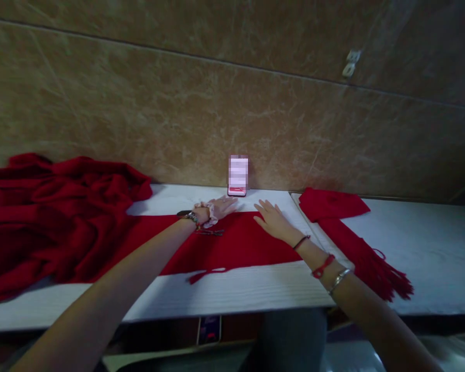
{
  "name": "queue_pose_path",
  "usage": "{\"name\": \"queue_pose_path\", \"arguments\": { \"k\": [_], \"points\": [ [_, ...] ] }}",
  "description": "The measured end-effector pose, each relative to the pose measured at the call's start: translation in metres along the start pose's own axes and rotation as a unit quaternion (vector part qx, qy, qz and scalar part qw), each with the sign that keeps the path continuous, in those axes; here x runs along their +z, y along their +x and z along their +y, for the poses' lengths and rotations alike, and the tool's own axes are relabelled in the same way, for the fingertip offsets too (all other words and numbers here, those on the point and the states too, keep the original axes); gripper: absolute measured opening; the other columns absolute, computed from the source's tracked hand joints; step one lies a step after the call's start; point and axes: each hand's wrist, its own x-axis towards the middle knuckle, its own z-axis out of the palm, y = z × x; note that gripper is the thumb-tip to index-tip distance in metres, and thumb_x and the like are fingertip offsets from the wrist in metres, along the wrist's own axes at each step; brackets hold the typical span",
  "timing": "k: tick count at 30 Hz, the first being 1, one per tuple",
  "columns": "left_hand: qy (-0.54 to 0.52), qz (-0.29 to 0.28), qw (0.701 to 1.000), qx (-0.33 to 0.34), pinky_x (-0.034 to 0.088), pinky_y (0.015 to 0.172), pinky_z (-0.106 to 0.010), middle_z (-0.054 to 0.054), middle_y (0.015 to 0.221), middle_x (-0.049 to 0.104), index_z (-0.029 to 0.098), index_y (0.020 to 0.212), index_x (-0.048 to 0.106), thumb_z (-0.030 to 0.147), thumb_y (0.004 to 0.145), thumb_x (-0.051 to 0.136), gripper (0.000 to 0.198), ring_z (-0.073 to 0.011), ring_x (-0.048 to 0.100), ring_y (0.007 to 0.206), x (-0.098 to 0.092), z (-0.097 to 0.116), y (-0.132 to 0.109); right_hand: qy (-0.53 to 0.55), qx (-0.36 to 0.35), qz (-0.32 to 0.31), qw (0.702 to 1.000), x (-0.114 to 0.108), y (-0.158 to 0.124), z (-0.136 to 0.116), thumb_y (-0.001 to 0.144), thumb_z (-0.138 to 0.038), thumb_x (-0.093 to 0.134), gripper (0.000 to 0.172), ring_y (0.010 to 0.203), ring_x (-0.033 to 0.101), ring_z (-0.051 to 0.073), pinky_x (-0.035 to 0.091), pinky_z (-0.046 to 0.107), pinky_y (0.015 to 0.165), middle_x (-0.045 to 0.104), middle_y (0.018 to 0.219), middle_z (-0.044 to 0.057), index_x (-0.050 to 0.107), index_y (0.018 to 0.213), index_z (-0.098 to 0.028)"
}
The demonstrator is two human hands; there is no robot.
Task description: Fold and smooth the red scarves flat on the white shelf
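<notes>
A red cloth lies flat across the white table in front of me, and a small red cord with a tassel hangs at its near edge. My left hand is stretched out at the cloth's far edge, fingers extended, with a scrunchie and bracelets at the wrist. On the right, my right hand rests flat with fingers spread on or just over the far right part of the cloth. Neither hand grips anything that I can see. To the left, the cloth runs into a large crumpled red heap.
A lit phone leans against the brown marbled wall behind the white table. At right lies a folded red scarf with a fringe. Another phone is below the table's front edge. Sockets are on the wall.
</notes>
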Motion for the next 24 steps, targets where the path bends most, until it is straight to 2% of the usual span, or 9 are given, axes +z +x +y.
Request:
{"name": "queue_pose_path", "arguments": {
  "k": [4, 7, 10, 12, 16, 19, 22, 24],
  "points": [
    [0.069, -0.076, 0.994, -0.021, 0.026, 0.107, -0.041, -0.008, 0.143, 0.033, 0.018, 0.135, 0.038, 0.036, 0.091, 0.030, 0.049, -0.0242, 0.027, 0.134, -0.018, -0.055, -0.056, 0.021, -0.060, -0.031, 0.997, 0.013, 0.013, -0.049, 0.092, -0.038, 0.031, 0.052, 0.135, 0.022, 0.031, 0.022, 0.053, 0.106, 0.028, 0.147, 0.014, 0.035, 0.138, -0.014],
    [0.109, -0.085, 0.988, -0.066, 0.027, 0.106, -0.044, -0.008, 0.146, 0.028, 0.020, 0.140, 0.031, 0.039, 0.092, 0.027, 0.051, -0.0255, 0.023, 0.135, -0.027, -0.075, -0.088, 0.025, -0.077, -0.052, 0.995, 0.025, 0.014, -0.057, 0.093, -0.039, 0.026, 0.051, 0.135, 0.023, 0.029, 0.023, 0.055, 0.105, 0.028, 0.147, 0.011, 0.033, 0.139, -0.019],
    [0.109, -0.070, 0.989, -0.072, 0.025, 0.108, -0.041, -0.006, 0.145, 0.030, 0.021, 0.138, 0.034, 0.040, 0.093, 0.030, 0.049, -0.0238, 0.024, 0.135, -0.029, -0.075, -0.107, 0.013, -0.064, -0.053, 0.996, 0.032, 0.010, -0.038, 0.093, -0.038, 0.024, 0.050, 0.135, 0.024, 0.026, 0.022, 0.054, 0.105, 0.029, 0.147, 0.009, 0.033, 0.139, -0.021],
    [0.104, -0.054, 0.990, -0.072, 0.024, 0.108, -0.040, -0.006, 0.145, 0.031, 0.022, 0.137, 0.036, 0.040, 0.093, 0.032, 0.048, -0.0234, 0.024, 0.135, -0.026, -0.068, -0.110, 0.006, -0.049, -0.053, 0.997, 0.032, 0.007, -0.018, 0.093, -0.039, 0.023, 0.051, 0.135, 0.024, 0.025, 0.023, 0.054, 0.105, 0.029, 0.147, 0.009, 0.032, 0.140, -0.021],
    [0.104, -0.039, 0.993, -0.040, 0.023, 0.108, -0.039, -0.006, 0.145, 0.031, 0.024, 0.138, 0.035, 0.039, 0.093, 0.033, 0.047, -0.0221, 0.024, 0.135, -0.013, -0.049, -0.098, -0.001, -0.044, -0.055, 0.998, 0.031, -0.001, 0.016, 0.093, -0.038, 0.022, 0.050, 0.135, 0.024, 0.024, 0.024, 0.053, 0.105, 0.029, 0.147, 0.009, 0.032, 0.139, -0.021],
    [0.116, -0.048, 0.992, -0.016, 0.024, 0.108, -0.039, -0.005, 0.144, 0.033, 0.026, 0.138, 0.035, 0.039, 0.094, 0.033, 0.045, -0.0200, 0.026, 0.134, -0.009, -0.037, -0.088, 0.000, -0.033, -0.057, 0.998, 0.031, -0.005, 0.030, 0.093, -0.038, 0.022, 0.051, 0.135, 0.024, 0.023, 0.024, 0.053, 0.106, 0.029, 0.147, 0.009, 0.031, 0.140, -0.021],
    [0.130, -0.066, 0.989, -0.024, 0.025, 0.106, -0.043, -0.006, 0.144, 0.033, 0.026, 0.137, 0.036, 0.041, 0.093, 0.036, 0.046, -0.0226, 0.026, 0.134, -0.020, -0.036, -0.086, 0.001, -0.035, -0.053, 0.998, 0.031, -0.004, 0.034, 0.093, -0.037, 0.026, 0.050, 0.135, 0.025, 0.026, 0.023, 0.055, 0.105, 0.031, 0.146, 0.010, 0.033, 0.139, -0.019],
    [0.142, -0.051, 0.988, -0.021, 0.026, 0.105, -0.045, -0.005, 0.142, 0.036, 0.028, 0.134, 0.041, 0.042, 0.091, 0.042, 0.045, -0.0247, 0.029, 0.133, -0.035, -0.045, -0.090, -0.004, -0.042, -0.028, 0.999, 0.026, 0.001, 0.026, 0.091, -0.034, 0.033, 0.049, 0.134, 0.025, 0.029, 0.022, 0.058, 0.105, 0.033, 0.144, 0.013, 0.039, 0.135, -0.016]
  ]
}}
